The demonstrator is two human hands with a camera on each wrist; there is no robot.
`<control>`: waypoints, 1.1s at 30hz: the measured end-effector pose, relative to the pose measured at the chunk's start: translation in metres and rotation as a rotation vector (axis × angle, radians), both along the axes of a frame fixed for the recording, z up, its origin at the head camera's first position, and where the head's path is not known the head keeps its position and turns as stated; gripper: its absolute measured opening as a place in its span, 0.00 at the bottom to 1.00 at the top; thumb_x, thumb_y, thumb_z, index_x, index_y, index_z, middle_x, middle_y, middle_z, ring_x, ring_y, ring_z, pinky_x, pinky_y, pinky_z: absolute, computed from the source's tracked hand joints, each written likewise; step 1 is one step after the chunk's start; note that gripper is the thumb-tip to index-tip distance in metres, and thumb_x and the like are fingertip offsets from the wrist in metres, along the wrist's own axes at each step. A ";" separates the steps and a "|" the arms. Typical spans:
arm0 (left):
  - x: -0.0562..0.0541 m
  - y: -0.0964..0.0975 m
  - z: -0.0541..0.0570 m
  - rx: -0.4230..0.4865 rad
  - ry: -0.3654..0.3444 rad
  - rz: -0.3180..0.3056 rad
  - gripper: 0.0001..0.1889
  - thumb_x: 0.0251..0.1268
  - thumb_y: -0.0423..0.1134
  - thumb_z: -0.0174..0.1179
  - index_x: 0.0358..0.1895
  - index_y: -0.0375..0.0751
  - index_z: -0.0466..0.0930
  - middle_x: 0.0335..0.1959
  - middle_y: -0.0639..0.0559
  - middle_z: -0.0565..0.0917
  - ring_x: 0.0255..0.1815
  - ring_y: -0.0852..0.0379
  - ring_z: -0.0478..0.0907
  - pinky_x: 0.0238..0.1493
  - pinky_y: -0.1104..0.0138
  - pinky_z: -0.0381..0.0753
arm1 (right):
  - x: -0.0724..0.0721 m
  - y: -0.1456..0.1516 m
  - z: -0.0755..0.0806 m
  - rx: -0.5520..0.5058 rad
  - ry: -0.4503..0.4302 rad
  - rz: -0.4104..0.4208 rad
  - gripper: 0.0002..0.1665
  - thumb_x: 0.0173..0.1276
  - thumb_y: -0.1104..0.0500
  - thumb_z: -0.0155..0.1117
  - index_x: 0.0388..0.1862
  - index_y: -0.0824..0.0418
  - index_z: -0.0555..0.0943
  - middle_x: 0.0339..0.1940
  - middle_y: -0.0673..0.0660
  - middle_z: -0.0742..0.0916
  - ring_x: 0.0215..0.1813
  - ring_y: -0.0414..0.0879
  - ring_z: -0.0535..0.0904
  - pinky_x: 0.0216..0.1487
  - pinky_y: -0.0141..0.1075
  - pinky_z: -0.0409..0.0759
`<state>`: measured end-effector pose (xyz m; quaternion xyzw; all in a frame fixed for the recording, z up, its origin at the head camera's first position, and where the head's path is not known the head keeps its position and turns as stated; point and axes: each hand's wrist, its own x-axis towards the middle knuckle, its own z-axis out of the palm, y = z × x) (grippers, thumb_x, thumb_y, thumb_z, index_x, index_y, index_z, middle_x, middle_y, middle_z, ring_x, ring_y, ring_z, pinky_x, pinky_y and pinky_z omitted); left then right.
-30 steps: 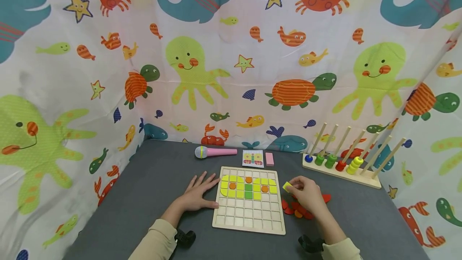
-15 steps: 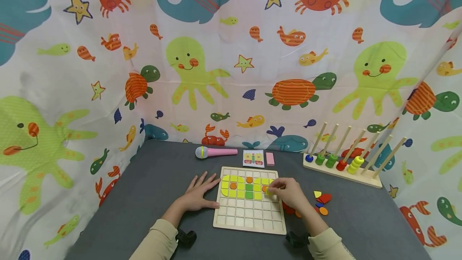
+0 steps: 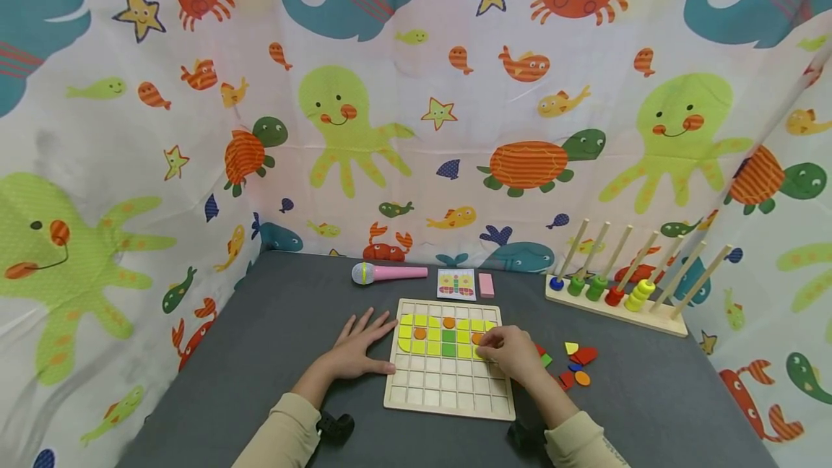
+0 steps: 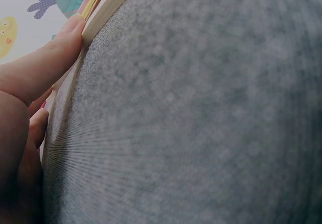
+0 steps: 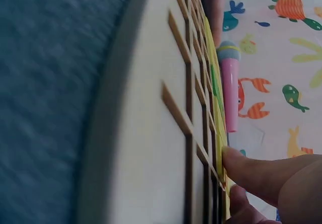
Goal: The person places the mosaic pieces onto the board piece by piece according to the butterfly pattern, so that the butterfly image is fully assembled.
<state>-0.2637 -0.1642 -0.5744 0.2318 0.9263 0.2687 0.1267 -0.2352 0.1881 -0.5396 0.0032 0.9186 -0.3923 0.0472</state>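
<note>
A square wooden grid board (image 3: 448, 390) lies on the grey table, its upper rows filled with yellow tiles, orange discs and two green squares (image 3: 448, 342). My left hand (image 3: 351, 352) is spread flat at the board's left side, thumb against the edge; the left wrist view shows that thumb (image 4: 63, 43) touching the wood. Over the board's right side, my right hand (image 3: 510, 352) pinches a yellow tile (image 3: 479, 352) with thumb and fingertips, low at the grid just below an orange disc (image 3: 477, 339). Fingers mostly hide this tile.
Loose red, green, blue, orange and yellow pieces (image 3: 581, 357) lie right of the board. Behind it are a pink microphone (image 3: 396, 273), a picture card (image 3: 456, 284) and a pink block (image 3: 486, 285). A peg rack with coloured rings (image 3: 614, 302) stands back right.
My right hand has carried the yellow tile left from beside the loose pieces onto the board, then shifted slightly down and left. My left hand has stayed in place.
</note>
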 end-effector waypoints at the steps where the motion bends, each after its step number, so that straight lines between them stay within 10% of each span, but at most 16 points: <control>1: 0.000 0.000 0.000 0.000 0.001 -0.001 0.53 0.53 0.73 0.64 0.82 0.63 0.52 0.84 0.57 0.48 0.85 0.44 0.31 0.79 0.40 0.26 | 0.001 -0.001 0.000 0.008 0.010 0.003 0.05 0.60 0.57 0.78 0.32 0.54 0.89 0.26 0.49 0.84 0.33 0.46 0.75 0.31 0.35 0.74; 33: 0.002 0.000 0.003 0.036 -0.007 -0.011 0.52 0.55 0.70 0.66 0.81 0.59 0.54 0.84 0.52 0.50 0.85 0.41 0.32 0.78 0.38 0.25 | 0.018 0.118 0.015 0.140 0.075 -0.157 0.16 0.66 0.53 0.73 0.46 0.62 0.87 0.39 0.57 0.90 0.40 0.52 0.82 0.37 0.42 0.81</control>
